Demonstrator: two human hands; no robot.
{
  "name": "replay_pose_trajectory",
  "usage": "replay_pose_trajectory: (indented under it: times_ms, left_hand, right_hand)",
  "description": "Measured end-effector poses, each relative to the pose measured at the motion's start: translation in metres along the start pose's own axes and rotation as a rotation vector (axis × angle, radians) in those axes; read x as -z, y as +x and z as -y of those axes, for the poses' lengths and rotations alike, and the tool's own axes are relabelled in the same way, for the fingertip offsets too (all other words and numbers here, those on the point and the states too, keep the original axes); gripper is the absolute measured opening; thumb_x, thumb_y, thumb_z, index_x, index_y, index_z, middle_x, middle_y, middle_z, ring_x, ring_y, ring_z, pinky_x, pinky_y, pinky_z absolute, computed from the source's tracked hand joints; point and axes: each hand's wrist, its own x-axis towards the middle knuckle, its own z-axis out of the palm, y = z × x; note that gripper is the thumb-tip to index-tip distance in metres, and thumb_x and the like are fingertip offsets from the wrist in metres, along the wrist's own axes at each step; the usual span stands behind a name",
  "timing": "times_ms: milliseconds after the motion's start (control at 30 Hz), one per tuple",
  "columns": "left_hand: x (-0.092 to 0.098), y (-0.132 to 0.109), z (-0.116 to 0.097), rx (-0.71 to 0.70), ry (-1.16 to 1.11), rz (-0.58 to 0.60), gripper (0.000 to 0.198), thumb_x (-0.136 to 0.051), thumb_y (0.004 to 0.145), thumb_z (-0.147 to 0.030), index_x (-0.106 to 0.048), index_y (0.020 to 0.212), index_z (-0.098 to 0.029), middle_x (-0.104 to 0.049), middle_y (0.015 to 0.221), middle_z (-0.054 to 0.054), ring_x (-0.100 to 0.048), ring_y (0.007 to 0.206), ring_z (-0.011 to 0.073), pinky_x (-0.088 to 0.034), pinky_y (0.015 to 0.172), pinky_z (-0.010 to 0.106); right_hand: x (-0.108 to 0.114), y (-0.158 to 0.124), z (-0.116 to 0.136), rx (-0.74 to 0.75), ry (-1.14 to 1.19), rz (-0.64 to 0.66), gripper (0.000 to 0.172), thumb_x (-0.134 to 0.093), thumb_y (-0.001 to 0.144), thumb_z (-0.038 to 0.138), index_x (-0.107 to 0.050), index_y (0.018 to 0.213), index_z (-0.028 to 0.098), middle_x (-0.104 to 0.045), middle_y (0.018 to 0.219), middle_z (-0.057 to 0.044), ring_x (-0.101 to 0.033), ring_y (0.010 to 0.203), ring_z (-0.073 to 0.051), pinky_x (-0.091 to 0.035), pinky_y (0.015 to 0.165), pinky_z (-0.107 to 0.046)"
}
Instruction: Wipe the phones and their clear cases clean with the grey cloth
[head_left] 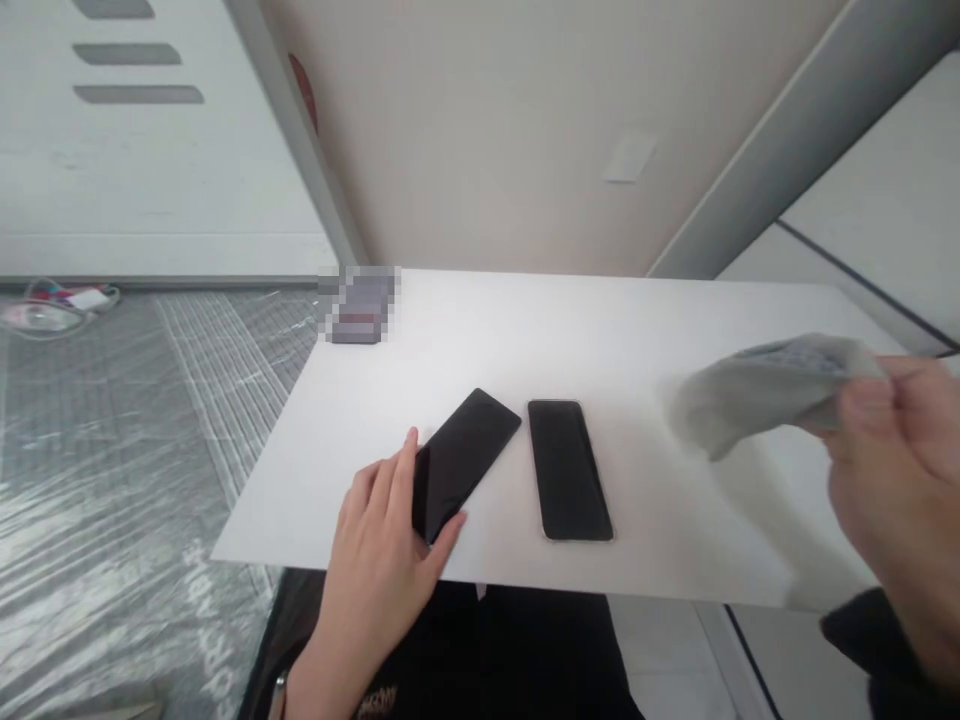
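Observation:
Two black phones lie screen-up on a white table [570, 320]. My left hand [382, 560] grips the near end of the left phone [463, 458], fingers on its left edge and thumb on its right edge; this phone lies slanted. The right phone [568, 468] lies flat beside it, untouched. At the right, raised above the table, my right hand [892, 480] is closed on a grey cloth [757, 395], which is blurred by motion and hangs out to the left of the hand.
A small pixelated grey object [361, 305] sits at the table's far left corner. Plastic sheeting [127, 450] covers the floor to the left, with a bundle of cables [60, 303] by the wall. A beige wall rises behind the table.

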Motion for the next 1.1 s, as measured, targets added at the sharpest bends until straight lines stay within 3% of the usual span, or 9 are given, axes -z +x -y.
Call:
replay_pose_trajectory:
  times_ms: [67,133,200,333,500,700,900,1000,1100]
  left_hand:
    - [0.005,-0.007,0.003,0.019,-0.074,0.045,0.086,-0.056,0.106,-0.053,-0.009,0.173,-0.025,-0.065,0.147,0.018,-0.063,0.124,0.0390,-0.061,0.102,0.061]
    - [0.009,-0.015,0.006,0.048,-0.116,0.060,0.092,-0.061,0.104,-0.053,-0.006,0.173,-0.026,-0.062,0.151,0.018,-0.060,0.132,0.0389,-0.058,0.107,0.060]
    - [0.012,-0.024,0.008,0.082,-0.138,0.055,0.097,-0.065,0.102,-0.052,-0.005,0.173,-0.026,-0.063,0.149,0.019,-0.061,0.133,0.0389,-0.058,0.108,0.059]
    - [0.011,-0.033,0.010,0.104,-0.167,0.012,0.102,-0.071,0.100,-0.045,-0.003,0.173,-0.025,-0.068,0.145,0.016,-0.064,0.129,0.0362,-0.061,0.105,0.054]
    - [0.006,-0.036,0.013,0.112,-0.118,-0.028,0.123,-0.093,0.079,-0.030,-0.012,0.171,-0.022,-0.073,0.138,0.015,-0.071,0.117,0.0340,-0.065,0.100,0.047]
    - [0.003,-0.036,0.014,0.092,-0.111,-0.081,0.111,-0.093,0.081,-0.040,-0.025,0.166,-0.017,-0.077,0.134,0.014,-0.073,0.116,0.0323,-0.065,0.099,0.043]
    - [0.003,-0.035,0.014,0.089,-0.111,-0.089,0.084,-0.075,0.095,-0.032,-0.029,0.164,-0.016,-0.076,0.134,0.016,-0.073,0.112,0.0313,-0.064,0.095,0.042]
    - [0.004,-0.034,0.014,0.094,-0.119,-0.074,0.093,-0.077,0.095,-0.046,-0.024,0.167,-0.018,-0.078,0.131,0.014,-0.074,0.110,0.0322,-0.064,0.093,0.043]
    - [0.005,-0.033,0.015,0.083,-0.105,-0.080,0.089,-0.070,0.100,-0.042,-0.018,0.170,-0.019,-0.077,0.132,0.014,-0.074,0.110,0.0320,-0.064,0.092,0.043]
  right_hand:
    - [-0.010,-0.020,0.034,0.264,-0.097,0.018,0.028,-0.044,0.110,0.058,-0.056,0.101,0.034,-0.065,0.096,-0.009,-0.068,0.090,-0.032,-0.059,0.086,-0.053]
    - [-0.035,-0.039,0.062,0.695,-0.042,0.278,0.027,-0.040,0.114,0.053,-0.053,0.101,0.033,-0.072,0.094,-0.008,-0.072,0.077,-0.028,-0.060,0.060,-0.042]
    - [-0.068,-0.056,0.078,0.844,-0.006,0.474,0.036,-0.036,0.116,0.054,-0.055,0.097,0.029,-0.078,0.115,-0.007,-0.078,0.096,-0.026,-0.066,0.070,-0.037]
    - [-0.120,-0.085,0.086,1.020,-0.106,0.663,0.062,-0.028,0.117,0.055,-0.060,0.145,0.009,-0.069,0.143,-0.018,-0.068,0.132,-0.034,-0.062,0.107,-0.052]
    - [-0.127,-0.105,0.085,1.204,-0.199,0.810,0.093,-0.028,0.110,0.075,-0.048,0.158,-0.001,-0.045,0.165,-0.022,-0.050,0.151,-0.036,-0.053,0.118,-0.057]
    - [-0.126,-0.098,0.083,1.072,-0.329,0.676,0.100,-0.020,0.108,0.079,-0.047,0.159,-0.003,-0.046,0.163,-0.027,-0.052,0.148,-0.043,-0.049,0.114,-0.068]
    - [-0.124,-0.113,0.088,1.078,-0.134,0.941,0.114,-0.025,0.096,0.095,-0.040,0.166,0.006,-0.041,0.169,-0.016,-0.043,0.157,-0.031,-0.035,0.132,-0.056]
    - [-0.124,-0.106,0.084,1.000,-0.269,0.771,0.101,-0.021,0.106,0.083,-0.041,0.165,0.004,-0.043,0.167,-0.022,-0.047,0.153,-0.039,-0.033,0.128,-0.068]
    - [-0.122,-0.110,0.086,0.996,-0.244,0.774,0.116,-0.023,0.098,0.092,-0.040,0.164,-0.002,-0.035,0.170,-0.023,-0.037,0.159,-0.040,-0.031,0.130,-0.064]
